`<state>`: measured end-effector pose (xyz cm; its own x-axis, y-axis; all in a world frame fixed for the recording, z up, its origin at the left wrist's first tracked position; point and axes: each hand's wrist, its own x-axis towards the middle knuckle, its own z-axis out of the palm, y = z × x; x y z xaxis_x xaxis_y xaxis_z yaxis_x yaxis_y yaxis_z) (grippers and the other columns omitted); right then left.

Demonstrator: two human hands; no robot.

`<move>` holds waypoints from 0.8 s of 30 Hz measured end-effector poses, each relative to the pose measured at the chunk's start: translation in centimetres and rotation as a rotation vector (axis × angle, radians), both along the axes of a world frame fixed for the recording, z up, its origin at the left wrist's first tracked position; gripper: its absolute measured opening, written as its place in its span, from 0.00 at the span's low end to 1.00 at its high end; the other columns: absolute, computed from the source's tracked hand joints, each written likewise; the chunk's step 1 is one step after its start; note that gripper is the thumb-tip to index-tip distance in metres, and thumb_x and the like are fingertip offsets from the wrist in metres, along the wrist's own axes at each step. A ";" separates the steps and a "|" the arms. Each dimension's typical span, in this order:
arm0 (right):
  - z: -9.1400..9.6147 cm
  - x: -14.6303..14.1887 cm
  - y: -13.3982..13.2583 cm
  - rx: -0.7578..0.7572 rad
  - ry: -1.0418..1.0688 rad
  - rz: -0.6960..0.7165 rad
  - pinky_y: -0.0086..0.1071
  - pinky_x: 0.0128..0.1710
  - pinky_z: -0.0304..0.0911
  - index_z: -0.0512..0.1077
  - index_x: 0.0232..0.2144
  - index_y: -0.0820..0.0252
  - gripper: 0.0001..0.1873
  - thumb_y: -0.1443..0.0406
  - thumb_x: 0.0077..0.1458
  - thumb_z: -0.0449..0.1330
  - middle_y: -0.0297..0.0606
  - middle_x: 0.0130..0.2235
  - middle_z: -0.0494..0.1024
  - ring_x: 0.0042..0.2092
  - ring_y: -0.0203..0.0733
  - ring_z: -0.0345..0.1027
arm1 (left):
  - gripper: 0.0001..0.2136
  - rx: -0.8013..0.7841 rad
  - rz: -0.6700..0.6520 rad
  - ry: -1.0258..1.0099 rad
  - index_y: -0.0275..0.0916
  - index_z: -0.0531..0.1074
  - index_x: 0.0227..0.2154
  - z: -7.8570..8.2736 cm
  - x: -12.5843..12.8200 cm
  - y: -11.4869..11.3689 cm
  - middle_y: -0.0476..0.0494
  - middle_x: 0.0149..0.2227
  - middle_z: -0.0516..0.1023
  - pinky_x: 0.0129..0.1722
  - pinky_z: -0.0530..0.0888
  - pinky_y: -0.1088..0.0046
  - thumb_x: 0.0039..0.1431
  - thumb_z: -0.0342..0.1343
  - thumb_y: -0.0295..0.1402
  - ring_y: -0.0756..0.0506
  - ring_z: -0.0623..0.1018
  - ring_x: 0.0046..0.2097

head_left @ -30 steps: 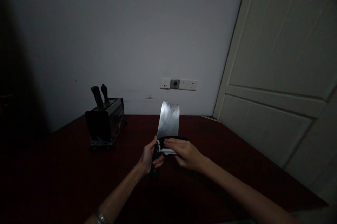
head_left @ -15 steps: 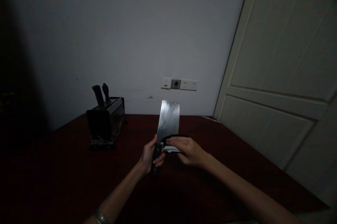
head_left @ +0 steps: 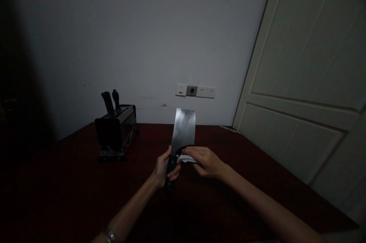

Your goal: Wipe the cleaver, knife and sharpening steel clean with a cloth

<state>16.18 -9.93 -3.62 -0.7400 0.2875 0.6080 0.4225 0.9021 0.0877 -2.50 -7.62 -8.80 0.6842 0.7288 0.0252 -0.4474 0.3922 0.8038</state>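
A cleaver with a broad steel blade and a black riveted handle is held upright, its blade pointing away from me. My left hand is wrapped round the handle. My right hand is closed on a folded cloth, white with a dark part, against the lower blade beside the handle. The fingers and cloth cover the blade's lower right corner.
On the left of the dark red table stands a knife block with two black-handled tools in it. Behind is a pale wall with sockets. A white panelled door rises along the right edge.
Both hands keep hold of the cleaver and the cloth. The right hand and cloth have shifted very slightly up; less of the cloth's dark part shows on the right.
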 end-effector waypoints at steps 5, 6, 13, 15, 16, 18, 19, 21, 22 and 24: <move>-0.8 1.6 0.9 -0.002 -0.015 -0.063 0.37 0.48 0.65 0.64 0.47 0.65 0.21 0.73 0.48 0.51 0.48 0.45 0.74 0.49 0.44 0.67 | 0.28 0.068 0.050 -0.040 0.34 0.64 0.21 0.3 -0.2 0.2 0.50 0.11 0.60 0.08 0.50 0.82 0.59 0.31 0.51 0.57 0.50 0.09; -1.2 2.3 1.1 0.002 -0.013 -0.098 0.37 0.47 0.65 0.64 0.47 0.64 0.22 0.73 0.48 0.51 0.48 0.45 0.74 0.48 0.44 0.68 | 0.27 0.087 0.062 -0.045 0.35 0.64 0.21 0.4 -0.2 0.3 0.51 0.11 0.60 0.08 0.50 0.82 0.59 0.31 0.51 0.57 0.50 0.09; -5.4 5.0 2.3 -0.129 0.199 -0.422 0.37 0.46 0.65 0.66 0.46 0.62 0.19 0.71 0.51 0.49 0.45 0.44 0.75 0.45 0.43 0.69 | 0.25 0.161 0.225 0.069 0.36 0.60 0.19 0.2 0.1 0.6 0.51 0.12 0.62 0.07 0.51 0.82 0.56 0.39 0.54 0.57 0.51 0.09; -6.5 4.5 2.9 -0.180 0.199 -0.511 0.37 0.47 0.64 0.67 0.46 0.63 0.19 0.72 0.51 0.49 0.46 0.44 0.75 0.45 0.44 0.69 | 0.25 0.169 0.285 0.098 0.36 0.60 0.19 0.1 0.2 0.8 0.52 0.12 0.62 0.07 0.51 0.82 0.54 0.41 0.55 0.57 0.52 0.09; -7.0 4.1 3.3 -0.195 0.181 -0.545 0.37 0.47 0.63 0.67 0.46 0.63 0.19 0.72 0.51 0.49 0.46 0.45 0.74 0.46 0.44 0.68 | 0.24 0.174 0.319 0.111 0.36 0.60 0.19 0.0 0.2 1.0 0.52 0.12 0.62 0.07 0.51 0.82 0.53 0.42 0.55 0.57 0.52 0.09; -7.7 3.3 4.0 -0.208 0.136 -0.597 0.37 0.48 0.62 0.67 0.46 0.63 0.20 0.73 0.50 0.49 0.47 0.46 0.73 0.47 0.44 0.67 | 0.25 0.187 0.391 0.133 0.37 0.60 0.19 -0.1 0.1 1.3 0.53 0.12 0.62 0.07 0.51 0.81 0.51 0.44 0.57 0.57 0.53 0.09; -7.9 2.9 4.4 -0.213 0.118 -0.621 0.37 0.49 0.61 0.67 0.46 0.63 0.20 0.74 0.50 0.49 0.47 0.47 0.73 0.48 0.44 0.67 | 0.25 0.193 0.428 0.141 0.37 0.60 0.20 -0.1 0.0 1.5 0.53 0.12 0.62 0.08 0.51 0.81 0.50 0.45 0.57 0.57 0.53 0.09; -8.3 2.0 5.1 -0.241 0.093 -0.667 0.36 0.50 0.60 0.66 0.46 0.63 0.21 0.75 0.50 0.49 0.47 0.48 0.72 0.49 0.44 0.66 | 0.25 0.207 0.486 0.150 0.37 0.59 0.20 -0.2 -0.2 1.7 0.53 0.12 0.62 0.08 0.52 0.81 0.49 0.46 0.58 0.57 0.54 0.09; -8.5 1.7 5.5 -0.264 0.081 -0.687 0.35 0.50 0.59 0.67 0.46 0.62 0.20 0.75 0.50 0.49 0.47 0.48 0.72 0.49 0.43 0.65 | 0.25 0.214 0.508 0.155 0.37 0.59 0.20 -0.2 -0.2 1.9 0.53 0.12 0.62 0.08 0.52 0.81 0.49 0.46 0.58 0.57 0.54 0.09; -8.8 1.1 6.1 -0.312 0.056 -0.708 0.33 0.49 0.59 0.68 0.45 0.61 0.19 0.75 0.51 0.48 0.45 0.47 0.72 0.49 0.42 0.65 | 0.25 0.224 0.538 0.166 0.37 0.59 0.20 -0.2 -0.4 2.0 0.53 0.13 0.63 0.08 0.53 0.81 0.48 0.46 0.58 0.57 0.55 0.09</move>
<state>17.32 -3.81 -12.39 -0.2869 0.8446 0.4520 0.9037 0.3952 -0.1649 -2.85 -5.66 -8.98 0.2287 0.9630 0.1424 -0.3972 -0.0412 0.9168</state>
